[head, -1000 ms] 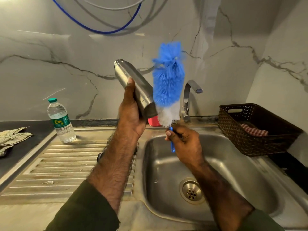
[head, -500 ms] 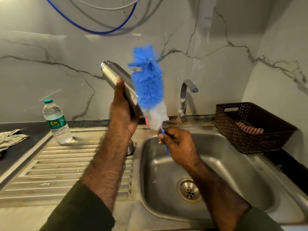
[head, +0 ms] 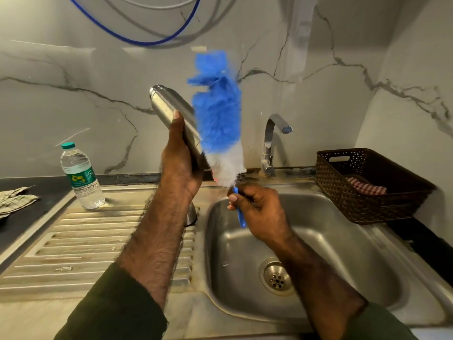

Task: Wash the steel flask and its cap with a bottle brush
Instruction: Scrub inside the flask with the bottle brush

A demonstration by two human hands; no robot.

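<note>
My left hand (head: 180, 165) has its grip closed round the steel flask (head: 171, 114), held tilted above the sink's (head: 343, 253) left edge. My right hand (head: 259, 212) grips the bottle brush (head: 218, 119) by its blue handle, bristles upright and against the flask. Sink basin holds nothing I can see. Brown basket (head: 367, 187) on the counter holds a striped cloth (head: 365, 186). Capped water bottle (head: 81, 175) stands on the drainboard.

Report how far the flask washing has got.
Done: little that shows; the tap runs no water and the sink looks mostly dry. In hand: the left hand holds the steel flask tilted, the right hand holds the bottle brush beside it. Left: scrubbing inside, rinsing, and the cap, which I cannot clearly identify.
</note>
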